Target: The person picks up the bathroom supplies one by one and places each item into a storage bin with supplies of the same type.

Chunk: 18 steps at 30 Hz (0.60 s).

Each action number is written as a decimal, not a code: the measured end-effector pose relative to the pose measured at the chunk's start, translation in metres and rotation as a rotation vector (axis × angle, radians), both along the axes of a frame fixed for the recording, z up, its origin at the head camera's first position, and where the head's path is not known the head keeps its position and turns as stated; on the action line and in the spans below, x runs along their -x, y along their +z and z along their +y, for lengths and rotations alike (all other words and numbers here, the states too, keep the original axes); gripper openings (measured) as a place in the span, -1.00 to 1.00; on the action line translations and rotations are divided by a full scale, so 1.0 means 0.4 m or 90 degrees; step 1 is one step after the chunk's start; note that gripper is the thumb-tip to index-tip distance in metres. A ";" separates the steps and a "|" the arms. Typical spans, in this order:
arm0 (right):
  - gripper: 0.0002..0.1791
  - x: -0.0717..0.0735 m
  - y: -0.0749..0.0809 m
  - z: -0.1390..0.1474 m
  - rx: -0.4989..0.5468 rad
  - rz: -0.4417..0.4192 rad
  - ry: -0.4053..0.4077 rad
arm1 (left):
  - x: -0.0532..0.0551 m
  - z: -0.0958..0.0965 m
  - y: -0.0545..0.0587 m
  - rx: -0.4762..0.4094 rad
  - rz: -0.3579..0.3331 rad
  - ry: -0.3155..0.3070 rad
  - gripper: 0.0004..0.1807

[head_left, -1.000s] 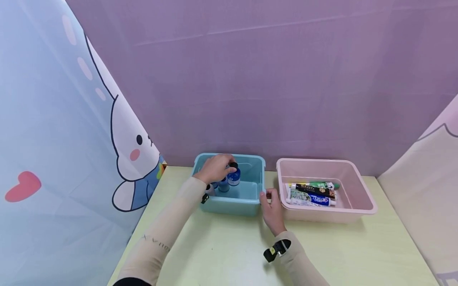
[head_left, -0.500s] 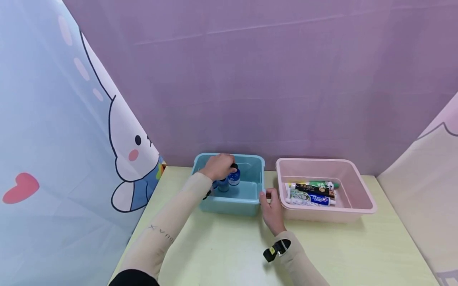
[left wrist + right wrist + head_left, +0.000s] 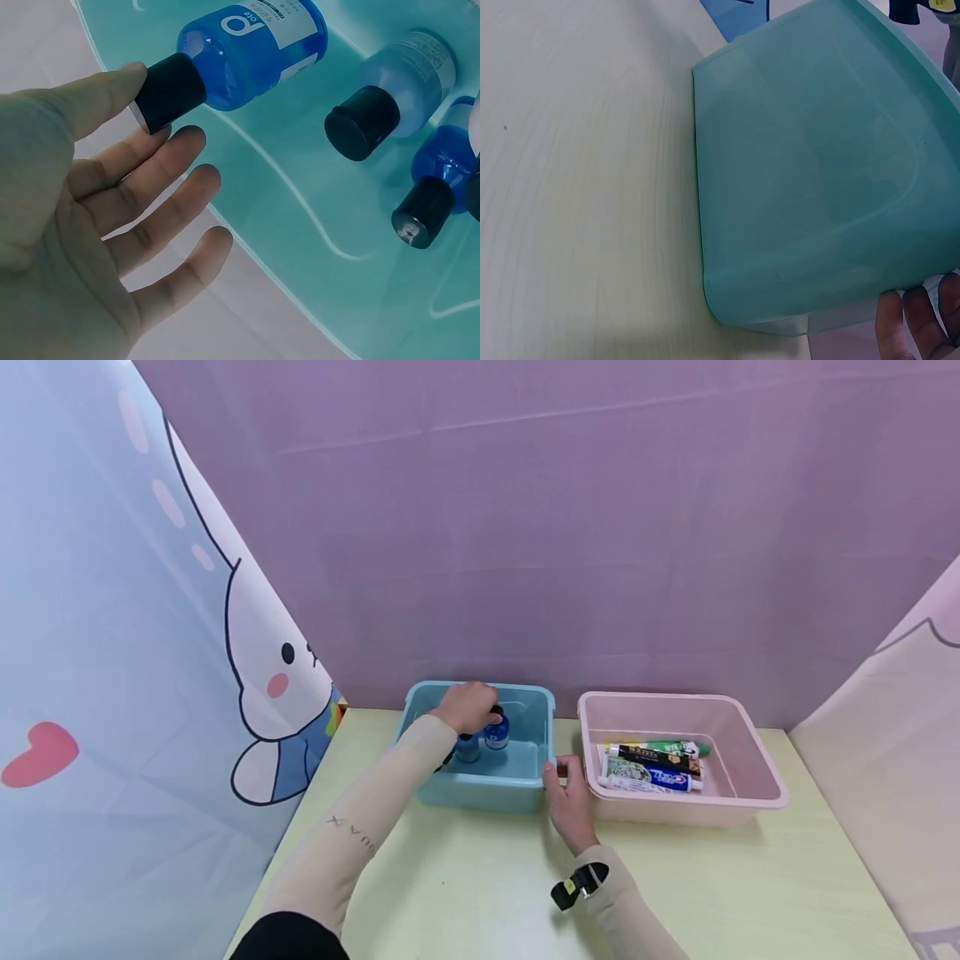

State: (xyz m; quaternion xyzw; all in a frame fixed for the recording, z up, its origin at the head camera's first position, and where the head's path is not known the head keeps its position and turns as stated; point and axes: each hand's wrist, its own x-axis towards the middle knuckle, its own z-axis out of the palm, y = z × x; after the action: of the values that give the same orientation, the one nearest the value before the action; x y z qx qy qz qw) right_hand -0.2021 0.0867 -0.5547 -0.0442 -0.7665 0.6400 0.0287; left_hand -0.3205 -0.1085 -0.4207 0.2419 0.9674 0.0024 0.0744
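In the teal plastic bin (image 3: pixel 480 797), my left hand (image 3: pixel 467 707) pinches the black cap of a blue bottle (image 3: pixel 497 734) between thumb and fingertips. The left wrist view shows that bottle (image 3: pixel 247 52) lying sideways across the picture, its white label visible, while the other fingers spread loosely below the cap. A paler blue bottle (image 3: pixel 412 82) and a smaller dark-blue one (image 3: pixel 446 157) stand beside it, both black-capped. My right hand (image 3: pixel 572 806) holds the bin's front right corner, thumb at the rim; in the right wrist view its fingertips (image 3: pixel 922 322) touch the side wall.
A pink bin (image 3: pixel 693 810) stands close to the right of the teal one, with several toothpaste tubes (image 3: pixel 660 760) lying inside. Both sit on a pale yellow table (image 3: pixel 465 885) against a purple cloth backdrop (image 3: pixel 525 527). A printed blue cloth (image 3: pixel 135 652) borders the left.
My left hand has shifted slightly right inside the teal bin, and the pinched bottle has moved a little right with it. The right hand stays at the bin's corner.
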 end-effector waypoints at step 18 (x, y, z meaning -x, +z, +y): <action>-0.70 -0.009 0.002 -0.006 -0.008 0.018 -0.010 | 0.051 0.019 -0.063 0.057 -0.004 0.013 -0.70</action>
State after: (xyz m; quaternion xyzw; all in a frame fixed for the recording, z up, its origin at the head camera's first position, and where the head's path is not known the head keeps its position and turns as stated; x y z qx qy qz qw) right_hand -0.1986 0.0841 -0.5540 -0.0407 -0.7698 0.6355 0.0446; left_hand -0.3407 -0.1010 -0.4460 0.2287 0.9687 -0.0395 0.0885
